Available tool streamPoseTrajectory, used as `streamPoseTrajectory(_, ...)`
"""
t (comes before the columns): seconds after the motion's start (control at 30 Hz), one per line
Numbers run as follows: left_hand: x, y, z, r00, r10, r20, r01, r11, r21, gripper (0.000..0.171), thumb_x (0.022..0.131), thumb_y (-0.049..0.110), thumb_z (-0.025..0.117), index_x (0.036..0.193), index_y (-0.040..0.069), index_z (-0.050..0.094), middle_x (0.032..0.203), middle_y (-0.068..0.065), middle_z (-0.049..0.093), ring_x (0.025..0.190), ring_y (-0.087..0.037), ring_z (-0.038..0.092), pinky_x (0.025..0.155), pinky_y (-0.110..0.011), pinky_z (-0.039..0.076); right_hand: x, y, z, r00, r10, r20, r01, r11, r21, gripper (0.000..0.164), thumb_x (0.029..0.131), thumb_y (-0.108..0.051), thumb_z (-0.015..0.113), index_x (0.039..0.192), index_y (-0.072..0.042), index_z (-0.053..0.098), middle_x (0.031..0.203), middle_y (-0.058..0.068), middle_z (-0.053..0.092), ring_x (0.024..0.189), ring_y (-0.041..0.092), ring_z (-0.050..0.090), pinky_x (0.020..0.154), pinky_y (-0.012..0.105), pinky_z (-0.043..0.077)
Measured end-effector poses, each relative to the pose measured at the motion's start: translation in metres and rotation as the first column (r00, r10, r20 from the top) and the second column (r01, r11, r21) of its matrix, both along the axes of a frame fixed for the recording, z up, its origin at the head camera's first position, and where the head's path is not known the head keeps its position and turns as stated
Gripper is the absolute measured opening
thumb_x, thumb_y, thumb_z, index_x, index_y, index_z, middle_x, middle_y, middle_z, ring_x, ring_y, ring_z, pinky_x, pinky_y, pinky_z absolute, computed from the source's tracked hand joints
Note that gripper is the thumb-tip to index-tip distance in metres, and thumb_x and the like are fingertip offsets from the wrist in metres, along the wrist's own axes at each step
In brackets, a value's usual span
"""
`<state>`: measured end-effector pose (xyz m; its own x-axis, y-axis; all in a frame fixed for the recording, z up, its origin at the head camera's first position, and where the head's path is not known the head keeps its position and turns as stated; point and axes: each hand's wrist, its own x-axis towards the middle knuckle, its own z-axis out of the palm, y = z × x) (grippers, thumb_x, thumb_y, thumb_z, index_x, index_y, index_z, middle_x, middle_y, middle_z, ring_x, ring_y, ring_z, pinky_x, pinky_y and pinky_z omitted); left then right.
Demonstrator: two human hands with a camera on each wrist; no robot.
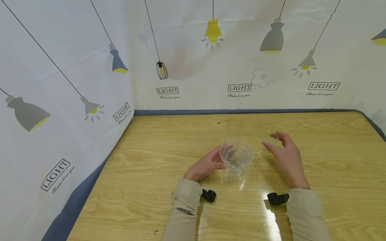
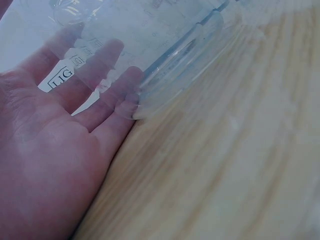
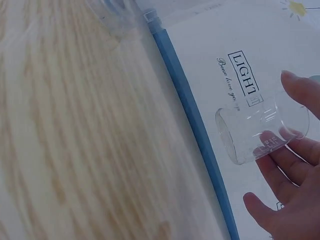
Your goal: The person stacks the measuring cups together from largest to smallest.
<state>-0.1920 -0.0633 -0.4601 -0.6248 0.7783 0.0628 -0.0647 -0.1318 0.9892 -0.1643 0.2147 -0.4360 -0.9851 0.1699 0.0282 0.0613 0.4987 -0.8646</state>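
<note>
A wide, clear beaker (image 1: pixel 236 164) stands on the wooden table, its spout toward the front and ring-shaped edges showing inside its rim. My left hand (image 1: pixel 208 164) holds it from the left, thumb on the near side and fingers round the far side. In the left wrist view, those fingers (image 2: pixel 107 87) show through the clear wall (image 2: pixel 185 55). To the right, my right hand (image 1: pixel 287 155) pinches a smaller clear beaker (image 3: pixel 250 132) between thumb and fingers, above the table. White printed marks show on its side in the right wrist view.
The wooden table (image 1: pixel 144 174) meets white printed cloth (image 1: pixel 193 77) at the back and left, with a blue-grey border (image 1: pixel 235 111). Black wrist cameras (image 1: pixel 209 195) sit at both sleeve cuffs. Bright glare lies on the tabletop in front of the hands.
</note>
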Motion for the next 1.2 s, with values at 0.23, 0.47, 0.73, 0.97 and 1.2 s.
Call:
streamPoseTrajectory(0.23,0.0,0.0,-0.001,1.0,-0.012,0.025,0.012,1.0,0.027,0.07,0.085,-0.014,0.046,0.143,0.018,0.021,0.145,0.005,0.024,0.133,-0.018,0.016,0.101,-0.03,0.027,0.004,-0.002,0.013,1.0,-0.003,0.012,0.003,1.0,-0.016,0.076,0.077,-0.055,0.058,0.136,-0.013,0.033,0.136,0.01,0.036,0.129,0.034,0.022,0.097,0.055,0.023)
streamPoseTrajectory(0.47,0.001,0.0,0.001,1.0,-0.003,0.012,0.003,1.0,0.01,0.068,0.086,-0.013,0.047,0.142,0.017,0.023,0.145,0.003,0.024,0.133,-0.019,0.016,0.101,-0.029,0.027,0.006,-0.006,0.025,1.0,-0.013,-0.022,0.014,1.0,0.009,0.077,0.077,-0.056,0.058,0.136,-0.012,0.034,0.135,0.009,0.038,0.127,0.035,0.025,0.097,0.055,0.024)
streamPoseTrajectory(0.73,0.001,-0.001,0.001,1.0,-0.011,0.021,0.01,0.999,0.031,0.068,0.086,-0.006,0.053,0.142,0.018,0.023,0.145,0.003,0.025,0.134,-0.02,0.015,0.102,-0.03,0.026,0.008,-0.011,0.033,0.997,-0.012,-0.07,0.014,1.0,0.022,0.074,0.076,-0.054,0.06,0.134,-0.015,0.037,0.133,0.005,0.042,0.128,0.031,0.027,0.097,0.054,0.024)
streamPoseTrajectory(0.97,0.002,-0.001,0.003,1.0,-0.008,0.022,0.007,0.999,0.046,0.073,0.082,0.013,0.064,0.142,0.017,0.023,0.144,0.002,0.025,0.133,-0.02,0.016,0.102,-0.03,0.026,0.011,-0.016,0.042,0.994,0.0,-0.108,0.004,0.999,0.036,0.071,0.077,-0.052,0.061,0.133,-0.015,0.039,0.132,0.004,0.042,0.128,0.029,0.027,0.096,0.055,0.025)
streamPoseTrajectory(1.2,0.002,-0.001,0.004,1.0,-0.009,0.011,0.008,0.999,0.051,0.071,0.083,0.011,0.063,0.142,0.015,0.023,0.144,-0.001,0.027,0.133,-0.023,0.016,0.101,-0.03,0.028,0.016,-0.02,0.051,0.991,-0.006,-0.137,0.012,0.999,0.043,0.07,0.077,-0.052,0.061,0.133,-0.016,0.039,0.131,0.001,0.044,0.128,0.026,0.028,0.095,0.055,0.026)
